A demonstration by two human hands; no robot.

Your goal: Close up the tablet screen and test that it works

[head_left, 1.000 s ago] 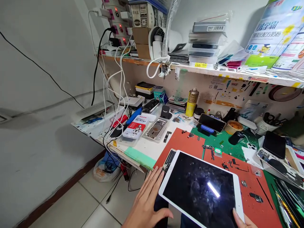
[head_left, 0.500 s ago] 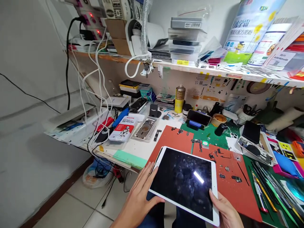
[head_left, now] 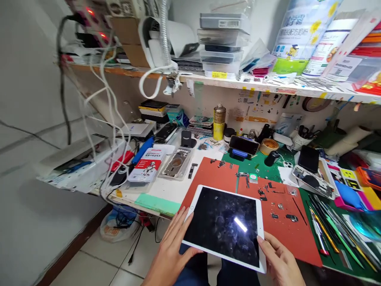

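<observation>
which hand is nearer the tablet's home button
Left. The left hand is at the edge beside the home button; the right hand holds the opposite edge of the tablet.

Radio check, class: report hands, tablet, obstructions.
Left hand against white tablet, button end; right hand gripping it. Screen up. Loose parts on red mat, none on screen.

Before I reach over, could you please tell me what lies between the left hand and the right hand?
In the head view, the tablet lies between them: the left hand touches one side edge, the right hand holds the opposite one.
</observation>
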